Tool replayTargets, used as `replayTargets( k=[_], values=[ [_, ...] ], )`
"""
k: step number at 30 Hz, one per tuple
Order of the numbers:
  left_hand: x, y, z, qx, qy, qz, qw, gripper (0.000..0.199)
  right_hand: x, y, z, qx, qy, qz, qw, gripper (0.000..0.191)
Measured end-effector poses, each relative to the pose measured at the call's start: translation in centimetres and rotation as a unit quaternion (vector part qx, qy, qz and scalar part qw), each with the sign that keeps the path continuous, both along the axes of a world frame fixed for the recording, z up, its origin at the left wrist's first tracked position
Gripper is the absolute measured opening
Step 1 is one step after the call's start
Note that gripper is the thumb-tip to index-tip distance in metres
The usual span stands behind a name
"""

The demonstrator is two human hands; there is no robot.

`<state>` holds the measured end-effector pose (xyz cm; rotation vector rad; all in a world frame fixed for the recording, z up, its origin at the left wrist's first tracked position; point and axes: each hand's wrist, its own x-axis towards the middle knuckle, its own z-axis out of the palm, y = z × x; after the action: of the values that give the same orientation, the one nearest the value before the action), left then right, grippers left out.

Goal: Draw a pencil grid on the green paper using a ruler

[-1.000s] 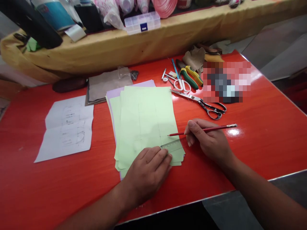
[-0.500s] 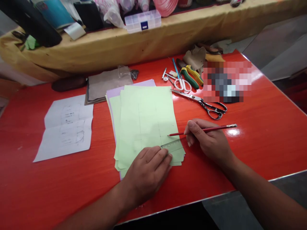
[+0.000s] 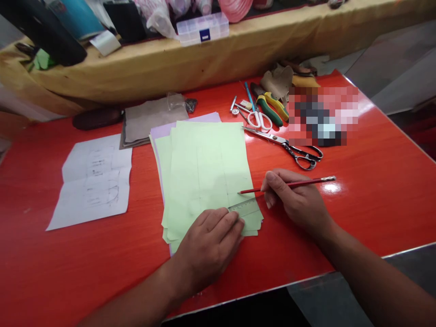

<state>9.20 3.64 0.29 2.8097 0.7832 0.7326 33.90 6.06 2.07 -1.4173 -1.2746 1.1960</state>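
Pinning a clear plastic ruler (image 3: 244, 209) onto a stack of pale green paper sheets (image 3: 207, 172), the left hand (image 3: 207, 250) lies flat with its fingers together, pressing rather than gripping, which would keep the ruler from sliding. The right hand (image 3: 293, 200) is closed in a writing grip on a red pencil (image 3: 293, 184), its tip just above the ruler's edge and beside faint lines on the top sheet. A lilac sheet (image 3: 184, 128) shows beneath the green ones, and the stack lies mid-way across a glossy red desk (image 3: 381, 218), within easy reach of both hands. To the left, white paper sheets with pencil sketches (image 3: 93, 184) lie open, seemingly for reference. Large tailor's shears (image 3: 286, 146) rest to the right, handy, with green-and-yellow pliers (image 3: 270, 109) beyond. Farther off, a yellow-draped shelf (image 3: 170, 68) carries a clear compartment box (image 3: 202, 28).
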Motion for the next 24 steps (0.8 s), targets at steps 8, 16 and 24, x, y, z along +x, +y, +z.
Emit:
replayTargets(
  k=[8, 16, 24],
  values=[
    [0.11, 0.06, 0.31, 0.002, -0.003, 0.008, 1.000, 0.019, 0.22, -0.01, 0.23, 0.008, 0.031, -0.027, 0.999, 0.043],
    [0.20, -0.45, 0.63, 0.036, 0.023, 0.007, 0.999, 0.025, 0.21, 0.18, 0.03, 0.006, 0.038, -0.025, 0.999, 0.046],
    [0.04, -0.80, 0.86, 0.073, 0.033, 0.001, 0.997, 0.023, 0.31, -0.36, 0.69, 0.034, -0.007, -0.024, 0.999, 0.044]
  ],
)
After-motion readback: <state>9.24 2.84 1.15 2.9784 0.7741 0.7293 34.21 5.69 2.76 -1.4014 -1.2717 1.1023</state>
